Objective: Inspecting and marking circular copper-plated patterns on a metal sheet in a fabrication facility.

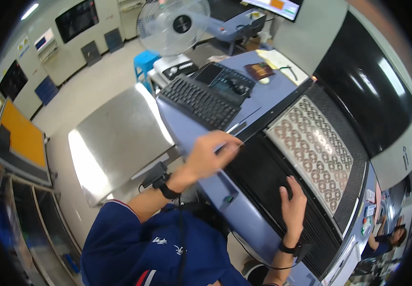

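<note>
A pale panel (321,148) with rows of brownish, ring-like shapes lies on the dark bed of a machine. In front of it runs a black ribbed cover (263,167). My left hand (208,156) is over the cover's left end, near the desk edge; motion blurs its fingers, and whether they hold anything does not show. Above the ribbed cover, close to the panel's near edge, my right hand (293,205) is open, with fingers stretched, thumb apart and nothing in it.
A black keyboard (200,102), a dark snack-like packet (259,71) and black-handled pliers (289,71) lie on the blue desk. A metal-topped table (120,136) stands left, a fan (173,24) behind. The machine's dark hood (377,81) rises beyond the panel. Another person (387,240) is far right.
</note>
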### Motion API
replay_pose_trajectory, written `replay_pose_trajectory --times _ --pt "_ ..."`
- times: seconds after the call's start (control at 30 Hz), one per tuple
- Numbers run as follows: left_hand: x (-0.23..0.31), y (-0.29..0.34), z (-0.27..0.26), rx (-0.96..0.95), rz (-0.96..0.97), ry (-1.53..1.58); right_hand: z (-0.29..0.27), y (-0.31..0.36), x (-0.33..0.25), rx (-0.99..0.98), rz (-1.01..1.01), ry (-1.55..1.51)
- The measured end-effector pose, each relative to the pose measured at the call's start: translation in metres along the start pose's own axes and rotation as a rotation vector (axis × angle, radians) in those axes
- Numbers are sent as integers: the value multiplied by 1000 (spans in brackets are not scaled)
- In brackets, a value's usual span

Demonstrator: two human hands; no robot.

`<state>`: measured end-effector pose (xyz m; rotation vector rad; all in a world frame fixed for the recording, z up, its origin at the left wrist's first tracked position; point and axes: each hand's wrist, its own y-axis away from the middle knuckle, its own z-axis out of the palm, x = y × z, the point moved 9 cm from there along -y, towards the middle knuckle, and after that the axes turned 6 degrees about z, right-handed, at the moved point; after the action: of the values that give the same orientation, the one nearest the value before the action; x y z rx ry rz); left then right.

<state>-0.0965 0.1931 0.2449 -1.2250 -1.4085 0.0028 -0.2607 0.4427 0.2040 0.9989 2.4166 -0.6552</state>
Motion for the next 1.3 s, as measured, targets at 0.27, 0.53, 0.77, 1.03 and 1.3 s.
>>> replay_pose_trajectory --times 0.27,0.53,0.77,1.03,1.3 --pt "153 126 100 -579 689 668 239 109 -142 -701 -350 -826" --pt "154 142 112 -750 526 732 322 139 -166 -1136 -441 -578" --pt "99 153 111 -994 62 749 254 69 -150 -572 -36 -1252" --pt "70 200 119 -1340 20 541 249 55 -177 -1087 -64 -1167" --pt "77 220 127 -1444 254 266 270 69 -200 -1322 -237 -1185"
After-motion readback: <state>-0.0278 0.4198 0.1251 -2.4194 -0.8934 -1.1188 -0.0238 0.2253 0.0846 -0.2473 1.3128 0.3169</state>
